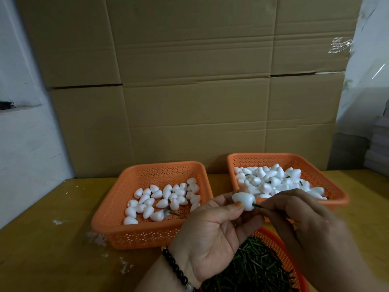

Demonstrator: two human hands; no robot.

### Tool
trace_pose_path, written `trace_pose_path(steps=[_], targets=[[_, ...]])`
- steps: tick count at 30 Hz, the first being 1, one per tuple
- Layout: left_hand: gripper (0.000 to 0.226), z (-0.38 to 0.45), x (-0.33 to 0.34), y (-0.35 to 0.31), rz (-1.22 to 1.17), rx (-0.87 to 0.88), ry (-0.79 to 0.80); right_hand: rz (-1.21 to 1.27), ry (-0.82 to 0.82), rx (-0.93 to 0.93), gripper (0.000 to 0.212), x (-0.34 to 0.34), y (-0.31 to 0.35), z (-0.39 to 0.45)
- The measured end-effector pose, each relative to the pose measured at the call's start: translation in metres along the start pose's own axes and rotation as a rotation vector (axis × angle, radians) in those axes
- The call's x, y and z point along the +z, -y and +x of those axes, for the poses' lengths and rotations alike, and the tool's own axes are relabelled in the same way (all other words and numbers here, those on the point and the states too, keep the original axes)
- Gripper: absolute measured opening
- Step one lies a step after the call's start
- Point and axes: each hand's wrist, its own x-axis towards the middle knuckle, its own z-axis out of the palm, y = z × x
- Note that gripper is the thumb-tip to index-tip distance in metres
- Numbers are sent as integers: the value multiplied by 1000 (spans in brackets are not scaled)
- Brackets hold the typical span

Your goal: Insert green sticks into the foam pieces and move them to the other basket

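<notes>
- The left hand [212,230] is palm up, with thumb and fingers pinched around a white foam piece [244,201]
- The right hand [305,220] sits just right of the foam piece, its fingertips closed on a thin green stick [257,205] whose tip enters the foam's right end
- Beyond the left hand and off to its left, an orange basket [109,218] on the counter [42,239] holds a loose scatter of bare foam pieces [160,199], plus one with a stick already in it [166,213] near the front
- Beyond the right hand, a second orange basket [336,194] is piled with foam pieces [271,180]; green stick ends poke out between several of them
- Directly beneath both hands, nearest the person, a round orange basket [273,245] holds a heap of loose green sticks [252,268]
- A bracelet of dark beads [174,266] circles the left wrist
- A wall of brown cardboard boxes [189,81] stands behind the baskets, far side of both hands
</notes>
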Motion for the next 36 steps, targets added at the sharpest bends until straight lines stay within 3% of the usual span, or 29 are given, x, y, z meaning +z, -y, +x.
trace_pose_path(steps=[23,36], targets=[[20,0,4,4,26,1,-23,21,30,46,25,5,-3,-4],[32,2,2,7,25,5,-43,17,11,51,25,9,-4,-7]])
